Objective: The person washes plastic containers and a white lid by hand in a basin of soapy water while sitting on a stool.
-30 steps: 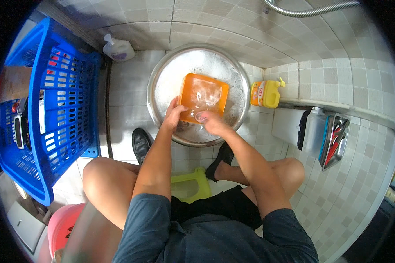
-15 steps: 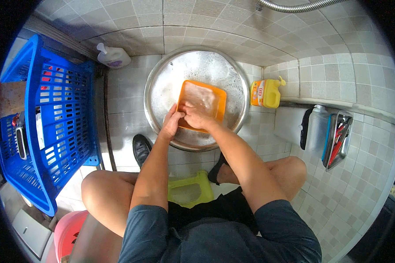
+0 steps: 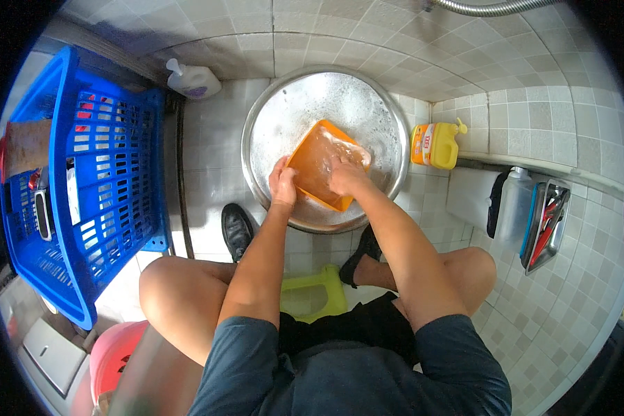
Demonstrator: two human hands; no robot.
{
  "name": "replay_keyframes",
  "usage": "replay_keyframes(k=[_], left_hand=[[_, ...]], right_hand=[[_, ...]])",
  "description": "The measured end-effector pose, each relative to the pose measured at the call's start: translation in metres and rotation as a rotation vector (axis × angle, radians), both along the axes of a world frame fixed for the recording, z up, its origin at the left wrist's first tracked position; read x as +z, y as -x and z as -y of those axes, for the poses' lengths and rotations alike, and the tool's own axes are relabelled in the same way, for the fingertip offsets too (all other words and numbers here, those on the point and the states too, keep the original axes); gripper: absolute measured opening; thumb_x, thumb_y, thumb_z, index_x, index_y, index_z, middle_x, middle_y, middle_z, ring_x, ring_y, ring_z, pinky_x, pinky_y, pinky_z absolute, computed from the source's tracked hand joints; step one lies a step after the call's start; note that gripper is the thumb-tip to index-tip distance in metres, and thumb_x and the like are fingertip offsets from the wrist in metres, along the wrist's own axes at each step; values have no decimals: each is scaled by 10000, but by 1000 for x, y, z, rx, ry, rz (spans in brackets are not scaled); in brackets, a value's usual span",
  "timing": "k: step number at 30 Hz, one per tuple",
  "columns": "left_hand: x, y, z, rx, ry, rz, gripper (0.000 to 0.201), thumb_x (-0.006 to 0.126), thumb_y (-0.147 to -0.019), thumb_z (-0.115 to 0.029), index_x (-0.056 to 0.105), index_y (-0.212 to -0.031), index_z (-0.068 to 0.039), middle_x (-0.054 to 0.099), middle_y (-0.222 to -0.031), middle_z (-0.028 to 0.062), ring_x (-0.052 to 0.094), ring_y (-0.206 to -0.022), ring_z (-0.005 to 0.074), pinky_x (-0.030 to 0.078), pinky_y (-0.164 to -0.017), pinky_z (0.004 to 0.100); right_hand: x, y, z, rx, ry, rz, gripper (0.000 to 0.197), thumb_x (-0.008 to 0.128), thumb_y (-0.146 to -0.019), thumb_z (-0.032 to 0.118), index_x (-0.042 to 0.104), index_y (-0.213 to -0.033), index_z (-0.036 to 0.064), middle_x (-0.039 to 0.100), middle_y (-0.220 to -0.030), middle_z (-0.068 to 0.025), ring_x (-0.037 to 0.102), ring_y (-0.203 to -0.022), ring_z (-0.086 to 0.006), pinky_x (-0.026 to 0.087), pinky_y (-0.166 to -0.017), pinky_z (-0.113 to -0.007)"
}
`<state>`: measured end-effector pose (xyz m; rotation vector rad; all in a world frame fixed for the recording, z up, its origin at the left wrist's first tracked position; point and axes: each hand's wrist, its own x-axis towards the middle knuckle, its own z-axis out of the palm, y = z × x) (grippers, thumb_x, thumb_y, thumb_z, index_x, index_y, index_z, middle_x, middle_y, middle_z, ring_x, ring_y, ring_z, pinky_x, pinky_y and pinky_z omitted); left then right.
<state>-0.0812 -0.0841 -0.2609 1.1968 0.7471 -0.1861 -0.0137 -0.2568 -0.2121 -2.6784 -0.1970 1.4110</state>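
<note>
A shallow orange plastic tray (image 3: 310, 163) is tilted inside a round metal basin (image 3: 277, 125) of sudsy water. Its left edge is in the grip of my left hand (image 3: 282, 182), fingers bent over the rim. My right hand (image 3: 348, 177) reaches into the tray from the right, its fingers against the inner surface. Those fingers are blurred, and whether they hold anything does not show. Foam and cloudy water lie in the tray, thickest along its upper right edge.
A yellow pump jug (image 3: 435, 145) stands right of the basin, a white bottle (image 3: 193, 80) at the back left. On the left is a blue slatted basket (image 3: 111, 187). A green stool (image 3: 333, 291) sits between my legs. At right are a clear container (image 3: 516, 208) and a tool tray (image 3: 548, 229).
The tray has turned within the basin. My left hand has shifted along to its left edge, and my right hand has moved from the near left corner toward the tray's middle right. The hands are farther apart.
</note>
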Motion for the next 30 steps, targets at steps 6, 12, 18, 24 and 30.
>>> replay_keyframes(k=[6,12,18,24,30], left_hand=[[-7,-9,7,171,-42,154,482,555,-841,-172,656,-1252,60,688,-1196,124,625,-1093,222,469,-1003,318],[-11,-6,8,178,-36,134,464,554,-852,-179,664,-1236,57,694,-1177,126,628,-1087,224,479,-990,327],[-24,-20,-5,149,-82,150,455,575,-851,-192,661,-1230,46,690,-1188,127,630,-1083,223,479,-990,330],[17,-46,15,41,-120,25,467,648,-854,-230,645,-1257,7,675,-1201,141,616,-1118,231,481,-992,349],[22,-43,6,9,-89,86,957,689,-804,-133,150,-1575,43,361,-1540,240,429,-1383,353,388,-1138,412]], right_hand=[[-25,36,5,-154,-273,-104,537,461,-1009,344,502,-1414,-6,547,-1397,-196,540,-1276,-336,403,-1067,-415],[-19,67,-29,-605,-529,-169,670,345,-1053,509,485,-1444,-17,503,-1497,-219,460,-1388,-373,348,-1144,-439],[18,76,-43,-471,-768,4,692,361,-1041,533,483,-1429,-27,533,-1443,-247,481,-1356,-391,368,-1122,-452],[43,90,5,367,-299,256,292,520,-955,123,638,-1195,8,625,-1281,-222,564,-1251,-383,389,-1109,-476],[43,86,-16,135,-617,560,73,612,-903,103,612,-901,29,659,-900,-173,644,-902,-402,504,-799,-508]])
